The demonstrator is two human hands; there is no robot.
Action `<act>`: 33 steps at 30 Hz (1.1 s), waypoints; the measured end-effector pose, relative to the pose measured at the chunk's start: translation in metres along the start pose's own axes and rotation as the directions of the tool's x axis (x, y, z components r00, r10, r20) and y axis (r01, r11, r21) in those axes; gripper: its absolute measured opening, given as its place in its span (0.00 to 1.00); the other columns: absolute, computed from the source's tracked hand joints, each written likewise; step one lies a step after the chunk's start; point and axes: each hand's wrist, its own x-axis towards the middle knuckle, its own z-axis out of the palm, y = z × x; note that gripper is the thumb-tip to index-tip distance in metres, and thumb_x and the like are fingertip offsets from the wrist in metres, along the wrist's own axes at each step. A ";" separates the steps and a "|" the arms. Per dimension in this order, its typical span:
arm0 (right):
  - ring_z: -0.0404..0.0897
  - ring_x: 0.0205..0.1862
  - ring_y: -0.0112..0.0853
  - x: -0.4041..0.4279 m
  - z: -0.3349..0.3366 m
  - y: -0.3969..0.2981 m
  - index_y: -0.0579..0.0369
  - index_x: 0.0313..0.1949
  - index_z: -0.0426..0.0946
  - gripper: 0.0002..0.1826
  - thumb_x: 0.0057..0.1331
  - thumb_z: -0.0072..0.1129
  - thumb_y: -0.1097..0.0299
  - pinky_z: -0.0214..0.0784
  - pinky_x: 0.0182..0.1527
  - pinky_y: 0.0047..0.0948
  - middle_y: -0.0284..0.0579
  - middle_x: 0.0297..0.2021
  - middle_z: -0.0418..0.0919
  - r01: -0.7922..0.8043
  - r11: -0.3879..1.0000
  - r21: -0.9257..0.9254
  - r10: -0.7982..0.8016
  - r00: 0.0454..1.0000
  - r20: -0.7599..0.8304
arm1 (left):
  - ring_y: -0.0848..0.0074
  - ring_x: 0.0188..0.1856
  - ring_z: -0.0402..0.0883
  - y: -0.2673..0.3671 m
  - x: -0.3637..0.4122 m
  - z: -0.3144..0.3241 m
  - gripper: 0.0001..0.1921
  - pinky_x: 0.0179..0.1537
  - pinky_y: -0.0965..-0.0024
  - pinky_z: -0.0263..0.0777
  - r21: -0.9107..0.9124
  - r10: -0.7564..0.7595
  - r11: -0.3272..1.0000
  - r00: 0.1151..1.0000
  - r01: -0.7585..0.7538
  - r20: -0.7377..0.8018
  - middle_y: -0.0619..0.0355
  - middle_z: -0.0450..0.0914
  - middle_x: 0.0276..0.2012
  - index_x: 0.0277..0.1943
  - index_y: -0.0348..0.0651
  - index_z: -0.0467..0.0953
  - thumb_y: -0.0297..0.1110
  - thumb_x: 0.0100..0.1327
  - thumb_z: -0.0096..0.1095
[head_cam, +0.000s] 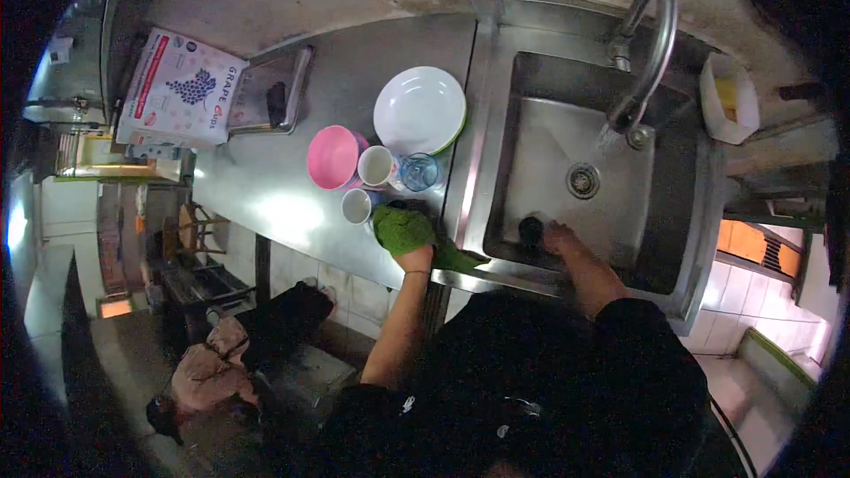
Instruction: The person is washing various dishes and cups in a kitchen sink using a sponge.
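My left hand [416, 260] grips a bunched green cloth [402, 230] at the counter's front edge. Part of the cloth trails right toward the sink's rim. Down in the stainless steel sink [591, 232], my right hand [561, 239] holds a small dark round object [530, 230], too blurred to name. Water runs from the curved faucet [657, 46] near the drain strainer [583, 180]. Close beyond the cloth stand two white mugs [357, 206], a clear bluish glass [419, 172] and a pink bowl [332, 158]. Behind them sits a white plate or shallow bowl [420, 109] with a green edge underneath.
A printed cardboard box [182, 89] and a metal tray [262, 103] occupy the counter's left end. Right of the faucet is a white container [729, 103] with something yellow inside. Another person [212, 372] is at lower left, near a wooden chair [197, 229].
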 end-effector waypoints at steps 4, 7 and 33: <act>0.77 0.33 0.40 0.075 0.075 0.049 0.58 0.34 0.75 0.10 0.57 0.50 0.66 0.70 0.36 0.41 0.50 0.28 0.76 0.600 0.617 -0.509 -0.619 0.770 0.156 | 0.54 0.64 0.55 0.006 0.009 0.005 0.24 0.67 0.56 0.37 -0.083 -0.021 0.996 0.996 0.028 0.084 0.49 0.65 0.59 0.55 0.43 0.70 0.43 0.57 0.52; 0.76 0.32 0.40 0.067 0.073 0.032 0.58 0.33 0.75 0.11 0.57 0.51 0.65 0.70 0.36 0.41 0.50 0.27 0.76 0.446 0.853 -0.271 -0.431 0.895 0.115 | 0.55 0.63 0.56 0.015 0.013 -0.005 0.23 0.66 0.56 0.39 -0.041 -0.025 0.999 0.991 0.030 0.134 0.49 0.67 0.58 0.54 0.43 0.70 0.43 0.57 0.52; 0.75 0.23 0.43 -0.012 -0.004 0.055 0.63 0.24 0.77 0.16 0.55 0.55 0.59 0.69 0.32 0.41 0.54 0.20 0.74 0.344 0.936 0.072 -0.329 0.930 -0.166 | 0.58 0.64 0.55 -0.023 -0.059 -0.007 0.25 0.66 0.60 0.41 -0.449 -0.294 0.841 0.951 0.303 0.090 0.46 0.62 0.61 0.59 0.37 0.63 0.39 0.61 0.51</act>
